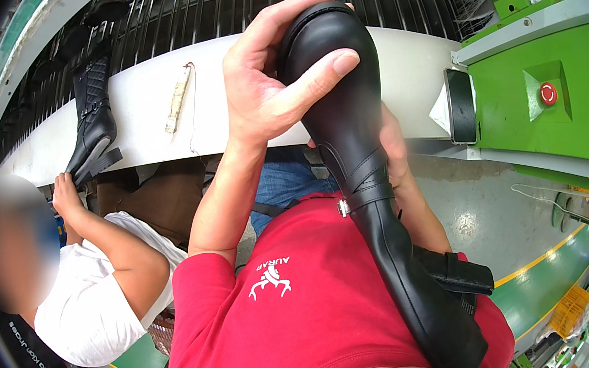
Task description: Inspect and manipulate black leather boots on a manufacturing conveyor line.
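A black boot [339, 97] is held up in front of my red shirt, its rounded toe at the top and its long shaft running down toward my body. Around the toe, my left hand [281, 75] is closed, thumb across the upper and fingers over the far side. On the right flank, my right hand [394, 146] supports the boot from behind; most of its fingers are hidden by it. A strap with a small silver buckle [344, 208] crosses the ankle. Behind the shaft shows a black strapped piece [460, 274] whose kind is unclear.
On the left, a co-worker's hand [66, 193] touches another black boot [91, 113] on the white worktop [144, 99]. A thread-wound stick [180, 99] lies there too. Dark metal rollers [228, 1] run behind. At right are a phone [460, 105] and a green panel with a red button [548, 94].
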Demonstrator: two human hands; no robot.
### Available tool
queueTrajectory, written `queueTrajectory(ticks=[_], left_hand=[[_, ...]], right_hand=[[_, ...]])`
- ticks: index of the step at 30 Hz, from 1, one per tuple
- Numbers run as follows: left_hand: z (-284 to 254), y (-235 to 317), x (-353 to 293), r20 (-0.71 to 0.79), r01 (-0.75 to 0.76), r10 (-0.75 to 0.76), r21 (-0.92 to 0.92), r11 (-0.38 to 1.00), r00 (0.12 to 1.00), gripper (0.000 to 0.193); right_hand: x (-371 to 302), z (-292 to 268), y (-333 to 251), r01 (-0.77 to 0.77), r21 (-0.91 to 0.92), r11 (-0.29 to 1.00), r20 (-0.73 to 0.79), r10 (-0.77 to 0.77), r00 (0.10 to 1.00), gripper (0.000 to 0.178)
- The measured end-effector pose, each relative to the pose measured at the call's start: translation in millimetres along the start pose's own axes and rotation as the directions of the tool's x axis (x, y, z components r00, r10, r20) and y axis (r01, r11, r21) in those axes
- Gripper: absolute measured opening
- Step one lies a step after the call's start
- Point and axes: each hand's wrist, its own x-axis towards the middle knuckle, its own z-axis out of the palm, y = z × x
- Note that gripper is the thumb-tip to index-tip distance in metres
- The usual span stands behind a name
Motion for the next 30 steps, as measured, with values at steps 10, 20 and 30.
queueTrajectory(ticks=[10, 20, 30], left_hand=[[0.3, 0.2, -1.3, 0.002, -0.023, 0.023, 0.005, 1.0, 1.0, 0.056], [1.7, 1.3, -1.7, 0.004, -0.021, 0.021, 0.003, 1.0, 1.0, 0.055], [4.7, 5.1, -4.0, 0.0, -0.016, 0.016, 0.011, 1.0, 1.0, 0.054]], right_hand=[[-1.0, 2.9, -7.7, -0.001, -0.076, 0.997, 0.007, 0.002, 1.0, 0.112], [-1.8, 0.8, -6.8, -0.018, -0.07, 0.997, 0.011, 0.018, 1.0, 0.113], [-2.4, -1.0, -8.9, -0.004, -0.092, 0.996, 0.023, 0.006, 1.0, 0.112]])
